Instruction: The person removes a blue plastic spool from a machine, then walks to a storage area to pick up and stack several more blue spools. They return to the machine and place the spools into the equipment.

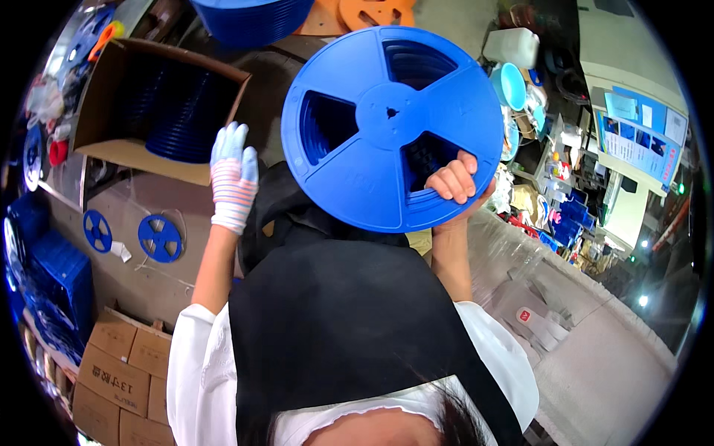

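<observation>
A stack of blue plastic reels point(357, 175) is held up before my chest, the top one facing me with three wide openings around its hub. More reel rims show through those openings. Bare fingers of my right hand point(452, 181) hook through the lower right opening and grip the rim. My left hand point(234, 178), in a pale glove with striped bands, is raised to the left with its fingers stretched out and nothing in it. Close beside it stands an open cardboard box point(178, 172) with dark blue reels point(186, 123) standing on edge inside.
Another blue reel stack point(253, 18) and orange reels point(378, 11) are at the far side. Two small blue reels point(160, 238) lie on the floor at left, near stacked cartons point(111, 375). To the right are a light-coloured surface point(602, 357) and a cluttered bench with blue basins point(509, 85).
</observation>
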A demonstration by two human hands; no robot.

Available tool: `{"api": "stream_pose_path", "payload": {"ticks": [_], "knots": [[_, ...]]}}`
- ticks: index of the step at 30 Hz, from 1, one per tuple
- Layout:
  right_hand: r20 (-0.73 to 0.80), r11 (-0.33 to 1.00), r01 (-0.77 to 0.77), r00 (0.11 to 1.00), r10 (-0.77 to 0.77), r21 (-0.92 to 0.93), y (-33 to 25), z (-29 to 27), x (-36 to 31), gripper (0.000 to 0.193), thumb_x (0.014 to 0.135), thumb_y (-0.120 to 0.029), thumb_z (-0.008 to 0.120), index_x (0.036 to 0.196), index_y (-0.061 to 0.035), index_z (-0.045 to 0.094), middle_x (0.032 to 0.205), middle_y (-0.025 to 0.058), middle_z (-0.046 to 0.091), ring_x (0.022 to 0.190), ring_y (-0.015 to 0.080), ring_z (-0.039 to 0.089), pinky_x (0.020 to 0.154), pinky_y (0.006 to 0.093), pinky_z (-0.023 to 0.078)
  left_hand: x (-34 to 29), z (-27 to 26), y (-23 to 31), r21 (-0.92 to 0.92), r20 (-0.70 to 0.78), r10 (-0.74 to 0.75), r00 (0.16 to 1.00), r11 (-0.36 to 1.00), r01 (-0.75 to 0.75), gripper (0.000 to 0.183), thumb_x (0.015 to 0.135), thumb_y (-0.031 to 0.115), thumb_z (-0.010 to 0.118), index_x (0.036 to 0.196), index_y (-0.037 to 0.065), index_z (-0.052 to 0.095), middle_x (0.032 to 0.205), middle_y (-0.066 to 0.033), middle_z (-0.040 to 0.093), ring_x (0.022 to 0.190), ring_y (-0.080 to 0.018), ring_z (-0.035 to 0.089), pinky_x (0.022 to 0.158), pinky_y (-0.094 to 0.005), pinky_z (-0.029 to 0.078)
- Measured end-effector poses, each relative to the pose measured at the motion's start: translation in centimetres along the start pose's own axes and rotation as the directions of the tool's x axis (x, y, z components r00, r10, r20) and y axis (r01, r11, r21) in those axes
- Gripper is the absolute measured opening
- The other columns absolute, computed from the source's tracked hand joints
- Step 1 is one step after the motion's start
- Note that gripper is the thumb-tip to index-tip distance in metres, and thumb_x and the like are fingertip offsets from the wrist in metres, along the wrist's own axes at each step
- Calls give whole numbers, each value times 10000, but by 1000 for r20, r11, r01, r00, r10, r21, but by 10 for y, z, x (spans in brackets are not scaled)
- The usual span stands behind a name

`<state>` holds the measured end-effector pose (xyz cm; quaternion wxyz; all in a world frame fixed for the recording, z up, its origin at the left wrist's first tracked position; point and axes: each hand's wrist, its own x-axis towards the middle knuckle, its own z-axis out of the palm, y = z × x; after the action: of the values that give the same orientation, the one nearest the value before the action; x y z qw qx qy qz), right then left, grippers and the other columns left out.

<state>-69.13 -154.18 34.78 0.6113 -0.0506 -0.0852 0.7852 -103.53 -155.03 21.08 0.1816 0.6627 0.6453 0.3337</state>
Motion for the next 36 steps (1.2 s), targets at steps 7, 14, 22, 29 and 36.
{"api": "stream_pose_path", "payload": {"ticks": [7,14,22,29,36], "knots": [[-21,977,-146,989,145,-153,45,1,23,384,852,-398,627,989,-72,478,660,-5,484,597,128,480,645,305,391,27,-20,51,-317,-27,113,993,941,-116,356,854,12,517,1199,53,594,1156,-152,615,1067,-337,576,955,-398,443],[-365,814,-359,910,197,-456,74,23,12,409,798,-360,617,1033,-31,555,781,100,596,719,235,586,710,363,480,20,-30,90,-582,377,-9,926,775,244,791,838,231,676,1431,-60,241,1275,-273,505,1183,-354,516,1007,-397,392],[-424,809,-445,863,274,-384,103,9,18,373,835,-174,651,1153,-12,543,958,101,639,876,222,627,843,375,502,-19,56,30,-524,553,-185,813,681,511,951,758,400,739,1453,0,227,1249,-310,509,1132,-420,528,947,-398,425],[-409,817,-281,911,61,-503,58,10,20,373,815,-132,644,1149,-4,538,971,120,638,899,261,629,842,410,515,47,82,74,-443,539,34,841,861,249,899,814,467,658,1462,26,217,1188,-324,539,1082,-438,551,892,-414,444],[-445,910,-66,885,-136,-409,-44,-42,40,295,824,-162,616,1082,-37,544,889,98,605,851,245,599,839,427,498,121,175,108,-446,472,532,703,832,-330,437,941,297,485,1275,15,499,1265,-271,516,1185,-435,478,1036,-416,360]]}}
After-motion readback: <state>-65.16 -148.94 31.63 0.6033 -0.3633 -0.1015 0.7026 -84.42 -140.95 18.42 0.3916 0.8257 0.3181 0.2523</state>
